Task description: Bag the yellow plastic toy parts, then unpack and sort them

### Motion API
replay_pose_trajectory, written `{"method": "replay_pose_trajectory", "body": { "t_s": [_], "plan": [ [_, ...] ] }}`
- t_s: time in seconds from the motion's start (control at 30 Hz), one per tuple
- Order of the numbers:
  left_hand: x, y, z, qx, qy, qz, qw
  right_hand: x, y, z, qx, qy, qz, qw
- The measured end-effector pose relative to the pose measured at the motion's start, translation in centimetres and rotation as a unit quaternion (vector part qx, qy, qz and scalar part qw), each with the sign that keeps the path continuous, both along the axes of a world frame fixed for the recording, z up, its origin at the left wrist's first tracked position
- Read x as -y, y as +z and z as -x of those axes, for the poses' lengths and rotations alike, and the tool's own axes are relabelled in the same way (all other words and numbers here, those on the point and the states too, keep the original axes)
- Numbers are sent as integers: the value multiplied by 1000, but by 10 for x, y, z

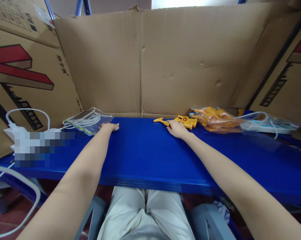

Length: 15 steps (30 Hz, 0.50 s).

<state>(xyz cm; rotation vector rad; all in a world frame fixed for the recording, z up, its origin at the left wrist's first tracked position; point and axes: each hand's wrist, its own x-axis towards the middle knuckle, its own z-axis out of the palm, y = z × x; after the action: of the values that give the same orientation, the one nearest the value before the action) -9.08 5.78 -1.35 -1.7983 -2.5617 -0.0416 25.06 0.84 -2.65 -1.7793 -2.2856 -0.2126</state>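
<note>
My left hand lies flat on the blue table, fingers stretched out, its fingertips at the edge of a clear plastic bag of white cables. My right hand rests on a yellow plastic part near the back of the table, fingers curled over it. A second, thin yellow piece juts out to the left of that hand. A clear bag of more yellow-orange parts lies just to the right.
Cardboard walls close off the back and both sides. A white charger with looping cable sits at the left. A white power strip with cable lies at the right. My legs show below the table's front edge.
</note>
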Motion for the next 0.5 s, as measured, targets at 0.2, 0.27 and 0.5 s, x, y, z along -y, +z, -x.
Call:
{"method": "replay_pose_trajectory", "body": {
  "t_s": [0.2, 0.27, 0.5],
  "plan": [
    [8, -3, -34, 26, 62, 27, 997, 0, -1, 0, -12, 1, 4, 1000],
    [10, -5, -37, 23, 54, 27, 998, -1, -2, -1, -13, 1, 1, 1000],
    [17, -8, -35, 42, 32, 36, 998, -5, -4, -4, -9, 11, -1, 1000]
  ]
}}
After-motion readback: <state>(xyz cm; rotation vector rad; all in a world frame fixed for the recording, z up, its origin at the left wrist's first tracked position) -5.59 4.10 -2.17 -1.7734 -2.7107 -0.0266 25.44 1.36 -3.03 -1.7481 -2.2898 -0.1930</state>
